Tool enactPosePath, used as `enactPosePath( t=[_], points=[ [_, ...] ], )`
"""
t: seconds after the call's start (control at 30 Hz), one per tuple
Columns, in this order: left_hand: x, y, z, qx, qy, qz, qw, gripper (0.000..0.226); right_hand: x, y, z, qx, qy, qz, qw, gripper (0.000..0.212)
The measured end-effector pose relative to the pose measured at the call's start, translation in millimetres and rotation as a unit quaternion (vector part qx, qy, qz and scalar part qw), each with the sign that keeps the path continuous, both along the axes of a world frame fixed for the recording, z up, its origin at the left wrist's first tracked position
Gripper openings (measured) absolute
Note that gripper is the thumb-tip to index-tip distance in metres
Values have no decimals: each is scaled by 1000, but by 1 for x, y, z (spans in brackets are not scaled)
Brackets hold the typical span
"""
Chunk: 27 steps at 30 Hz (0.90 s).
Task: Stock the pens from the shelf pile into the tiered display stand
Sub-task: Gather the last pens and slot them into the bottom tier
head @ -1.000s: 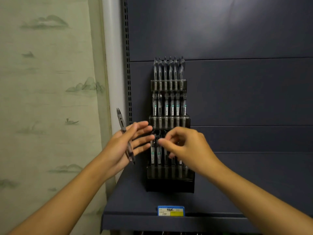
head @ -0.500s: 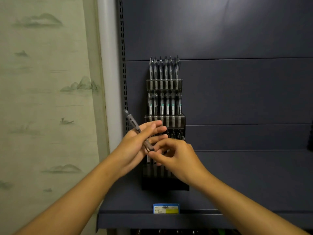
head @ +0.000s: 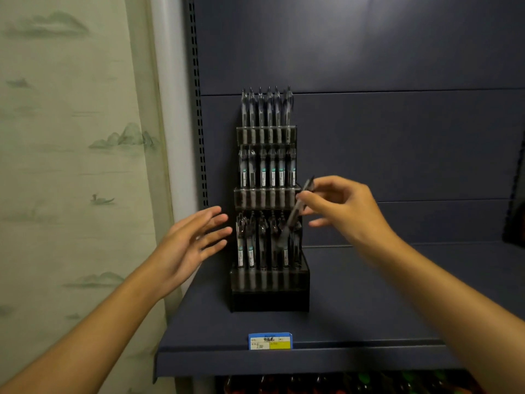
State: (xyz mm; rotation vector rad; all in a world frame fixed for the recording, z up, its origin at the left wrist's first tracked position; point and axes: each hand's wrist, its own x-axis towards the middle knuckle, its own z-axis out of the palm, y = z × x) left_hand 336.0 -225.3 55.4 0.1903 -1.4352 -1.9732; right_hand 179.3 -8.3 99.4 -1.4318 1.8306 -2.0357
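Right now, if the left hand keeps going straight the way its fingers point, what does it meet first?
The left hand is open, fingers aimed right and slightly up. Its first contact would likely be the left side of the display stand, around the leftmost pens of the bottom tier. Depth is unclear, so it might pass in front.

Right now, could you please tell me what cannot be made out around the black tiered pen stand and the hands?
- Head view: the grey pen pinched by the right hand is motion-blurred; its target slot in the black tiered pen stand is unclear.
- The blue-and-yellow price label has print too small to read.
- Items below the dark blue shelf are cut off by the bottom edge.
- The left hand is blurred.
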Motion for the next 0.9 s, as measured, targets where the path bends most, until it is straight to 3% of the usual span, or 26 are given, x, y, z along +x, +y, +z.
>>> enactPosePath(
  t=[0.27, 0.53, 0.9],
  points=[
    [3, -3, -12, -41, -33, 18, 998, 38, -27, -6, -12, 50, 37, -90, 994, 16],
    [8, -7, -25, -49, -55, 20, 997, 35, -33, -19, -26, 63, -2, -76, 995, 9],
    [21, -9, -31, -68, -84, 45, 993, 27, -31, -28, -33, 118, 29, -109, 987, 13]
  ],
)
